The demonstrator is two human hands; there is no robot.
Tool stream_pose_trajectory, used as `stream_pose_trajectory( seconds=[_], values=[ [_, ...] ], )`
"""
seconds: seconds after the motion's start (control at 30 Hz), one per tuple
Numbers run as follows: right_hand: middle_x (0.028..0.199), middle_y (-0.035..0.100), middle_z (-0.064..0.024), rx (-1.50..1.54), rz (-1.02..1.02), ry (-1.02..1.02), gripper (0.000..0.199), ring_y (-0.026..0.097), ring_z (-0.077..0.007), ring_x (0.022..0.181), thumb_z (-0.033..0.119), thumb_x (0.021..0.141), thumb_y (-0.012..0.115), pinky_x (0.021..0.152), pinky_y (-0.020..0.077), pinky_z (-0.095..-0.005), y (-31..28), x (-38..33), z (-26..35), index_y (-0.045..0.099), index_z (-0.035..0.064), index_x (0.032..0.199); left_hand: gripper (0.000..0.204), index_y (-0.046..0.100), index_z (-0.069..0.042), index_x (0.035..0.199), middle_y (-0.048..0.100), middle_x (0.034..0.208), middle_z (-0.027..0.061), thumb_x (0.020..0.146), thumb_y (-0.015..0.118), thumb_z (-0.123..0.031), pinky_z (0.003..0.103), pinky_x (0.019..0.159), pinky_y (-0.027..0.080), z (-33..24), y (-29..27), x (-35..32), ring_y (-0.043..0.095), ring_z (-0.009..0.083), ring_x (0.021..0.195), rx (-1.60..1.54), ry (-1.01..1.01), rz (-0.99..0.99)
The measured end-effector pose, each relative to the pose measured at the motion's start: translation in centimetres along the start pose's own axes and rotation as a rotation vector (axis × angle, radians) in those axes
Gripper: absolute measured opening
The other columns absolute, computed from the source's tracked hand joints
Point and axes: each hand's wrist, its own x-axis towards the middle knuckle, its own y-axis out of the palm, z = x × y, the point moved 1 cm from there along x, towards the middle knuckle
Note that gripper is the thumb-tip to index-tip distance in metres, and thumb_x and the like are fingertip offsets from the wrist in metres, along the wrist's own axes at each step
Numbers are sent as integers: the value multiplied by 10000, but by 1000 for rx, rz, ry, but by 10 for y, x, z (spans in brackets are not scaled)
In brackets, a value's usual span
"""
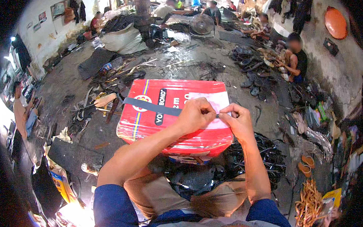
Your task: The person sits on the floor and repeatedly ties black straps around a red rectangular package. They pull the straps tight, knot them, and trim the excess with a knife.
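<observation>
Room: a workshop with a dark, littered floor (68,91) and stained walls (353,63) at left and right. Central item: box, red, film-wrapped, directly before you, near side toward your lap; its support is mostly hidden.

Across its top, from the left edge: strip (153,106), dark, flat, passing under your left hand (197,115). State of hands: left, thumb and finger pinched on the strip; right hand (236,118), pinched at what looks like the strip's end, fingertips nearly meeting the left's.

Risks, in judgement: the strip may slip if your pinch is too small; glossy film could let it slide sideways; an uneven pull might turn the box (170,120) or crease the film.

Count: box, one; strip, one; hands, two, yours. Near right: sandals (308,161), two; tan bundle (308,205), one; black heap (267,158), one, its strands too tangled to number. Far: fan (202,24), one; pale sack (125,38), one. Right wall: orange disc (336,23), one. Co-workers (301,63): at least six.
</observation>
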Motion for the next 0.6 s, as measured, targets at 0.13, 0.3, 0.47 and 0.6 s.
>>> stream_pose_trajectory(
  seconds=[0.13,0.3,0.47,0.6],
  values=[
    [624,472,81,122,-19,23,40,340,-30,562,67,744,713,507,238,-255,6,9,-7,692,78,777,88,755,-37,804,682,788,121,760,723,-106,381,663,538,-8,0,6,681,255,712,150,120,62],
    [630,449,65,-13,-98,-53,194,370,-47,547,115,759,754,496,268,-277,1,6,1,614,83,889,78,752,-48,791,677,754,122,759,722,-113,388,653,531,-5,-7,17,674,257,703,203,229,140],
    [625,430,42,20,-145,3,256,392,-70,557,224,872,748,527,337,-299,2,-8,3,540,76,890,75,726,-24,778,673,744,111,783,734,-99,359,629,521,-6,6,18,667,231,691,57,303,101],
    [625,454,41,-6,-133,-131,260,401,-63,545,290,969,651,510,351,-284,-4,-4,-17,528,83,869,77,743,-22,824,679,778,86,790,763,-88,321,636,514,-9,20,22,652,196,691,-93,160,73]
  ],
)
